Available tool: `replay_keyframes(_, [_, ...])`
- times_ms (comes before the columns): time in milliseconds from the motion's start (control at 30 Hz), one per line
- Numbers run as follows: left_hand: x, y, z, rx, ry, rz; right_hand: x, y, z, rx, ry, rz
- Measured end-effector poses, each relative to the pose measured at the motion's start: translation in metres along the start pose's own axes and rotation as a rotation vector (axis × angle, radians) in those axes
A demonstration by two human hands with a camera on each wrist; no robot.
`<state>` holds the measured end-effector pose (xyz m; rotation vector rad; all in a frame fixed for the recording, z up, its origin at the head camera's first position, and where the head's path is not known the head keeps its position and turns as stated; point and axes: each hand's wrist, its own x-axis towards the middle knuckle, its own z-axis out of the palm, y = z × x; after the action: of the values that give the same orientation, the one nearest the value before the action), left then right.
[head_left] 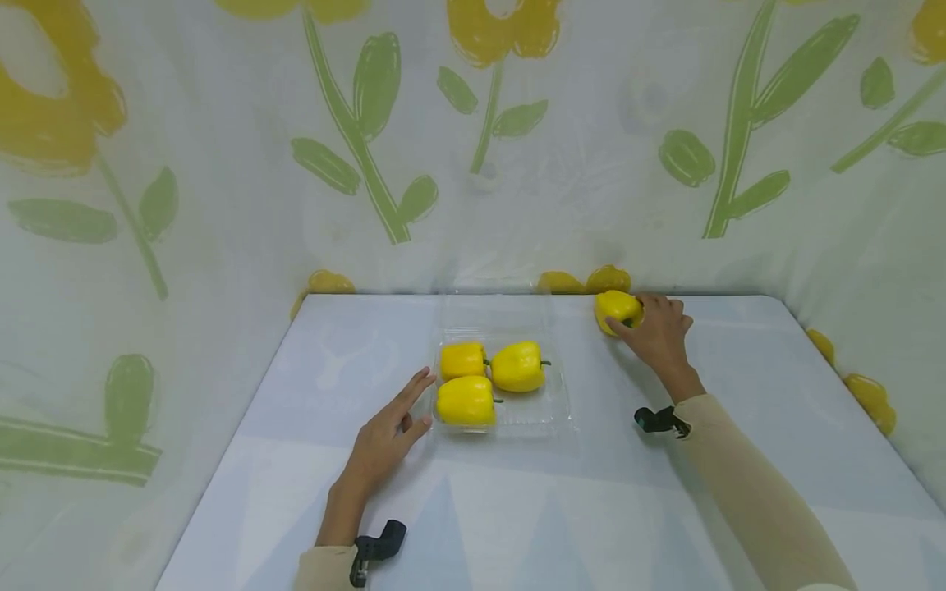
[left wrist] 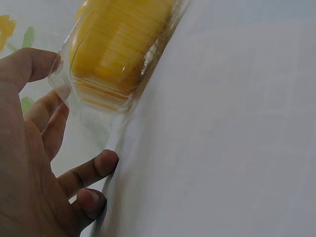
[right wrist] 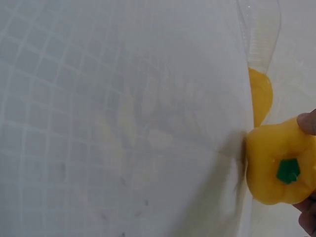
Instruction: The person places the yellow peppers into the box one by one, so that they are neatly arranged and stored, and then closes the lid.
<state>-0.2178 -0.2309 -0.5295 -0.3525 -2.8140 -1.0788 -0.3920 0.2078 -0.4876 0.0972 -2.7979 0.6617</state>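
Peppers [head_left: 517, 367], three, lie inside the clear container [head_left: 534, 414] in the head view; right of it, the right hand [head_left: 659, 330] grips a fourth pepper [head_left: 609, 307]. Left wrist view: the left hand [left wrist: 34, 158], loosely spread, touches the container's rim. Right wrist view: fourth pepper clasped, apart from the container.

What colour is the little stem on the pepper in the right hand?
The stem is green; it shows best in the right wrist view.
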Motion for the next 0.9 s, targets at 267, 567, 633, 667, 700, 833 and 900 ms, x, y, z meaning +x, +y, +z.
replay_keyframes(267, [0.001, 0.002, -0.003, 0.001, -0.004, 0.005, -0.008, -0.001, -0.014, 0.042, -0.007, -0.020])
replay_keyframes(567, [0.001, 0.001, -0.004, 0.003, -0.005, 0.005, -0.024, -0.009, -0.031, 0.105, -0.055, -0.063])
replay_keyframes(633, [0.001, 0.001, -0.004, -0.006, -0.005, 0.007, -0.027, -0.010, -0.034, 0.127, -0.051, -0.077])
replay_keyframes(667, [0.001, 0.001, -0.004, -0.010, -0.004, 0.009, -0.029, -0.011, -0.035, 0.138, -0.050, -0.081])
replay_keyframes(700, [0.001, 0.001, -0.003, -0.014, -0.005, 0.009, -0.031, -0.011, -0.036, 0.146, -0.048, -0.085])
replay_keyframes(833, [0.001, 0.002, -0.002, -0.012, -0.007, 0.000, -0.039, -0.015, -0.041, 0.175, -0.039, -0.099])
replay_keyframes(900, [0.001, 0.002, -0.002, -0.011, -0.009, -0.005, -0.044, -0.017, -0.044, 0.188, -0.033, -0.109])
